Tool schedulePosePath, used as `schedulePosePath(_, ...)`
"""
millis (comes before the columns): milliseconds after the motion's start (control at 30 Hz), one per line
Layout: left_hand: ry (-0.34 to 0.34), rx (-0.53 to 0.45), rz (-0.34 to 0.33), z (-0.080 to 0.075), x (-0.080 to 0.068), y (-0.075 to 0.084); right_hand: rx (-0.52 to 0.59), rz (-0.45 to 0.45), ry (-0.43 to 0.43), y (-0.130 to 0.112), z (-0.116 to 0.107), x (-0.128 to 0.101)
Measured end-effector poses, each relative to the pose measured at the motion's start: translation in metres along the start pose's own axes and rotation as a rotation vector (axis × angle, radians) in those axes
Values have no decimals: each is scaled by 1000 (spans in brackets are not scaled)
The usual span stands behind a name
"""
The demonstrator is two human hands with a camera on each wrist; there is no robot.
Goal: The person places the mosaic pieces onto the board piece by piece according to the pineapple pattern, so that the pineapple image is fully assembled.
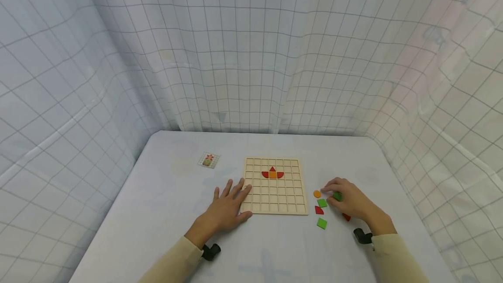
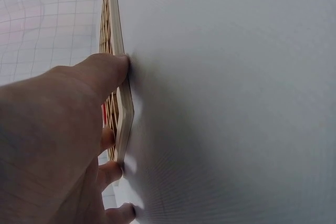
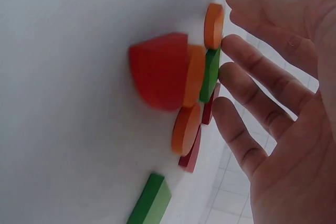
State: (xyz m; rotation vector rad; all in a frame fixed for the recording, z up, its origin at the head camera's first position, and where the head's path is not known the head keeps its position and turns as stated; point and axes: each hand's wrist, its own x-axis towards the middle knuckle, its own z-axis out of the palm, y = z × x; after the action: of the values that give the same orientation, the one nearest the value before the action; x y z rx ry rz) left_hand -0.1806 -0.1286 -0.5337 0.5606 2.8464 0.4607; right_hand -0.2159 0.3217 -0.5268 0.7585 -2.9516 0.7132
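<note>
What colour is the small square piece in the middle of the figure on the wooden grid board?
Orange square piece, clearest in the head view.

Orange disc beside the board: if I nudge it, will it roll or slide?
The orange disc lies flat on the table, so it will probably slide rather than roll. It looks thin and rigid, likely light. Its low edge may be awkward for the right hand to pinch off the smooth cloth.

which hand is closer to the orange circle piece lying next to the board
Right. The right hand hovers over the loose pieces just right of the orange circle, fingertips almost at it. The left hand rests at the wooden board's left edge, across the board from it.
</note>
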Motion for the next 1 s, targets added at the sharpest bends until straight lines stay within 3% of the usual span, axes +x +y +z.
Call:
schedulePosePath(267, 2, -8, 1, -3, -2, 4, 26, -40, 11, 7, 2, -3)
schedulePosePath(633, -7, -17, 5, -3, -2, 2, 75, -96, -44, 1, 13, 19)
schedulePosePath(1000, -1, -10, 3, -2, -1, 1, 8, -136, -55, -5, 16, 35)
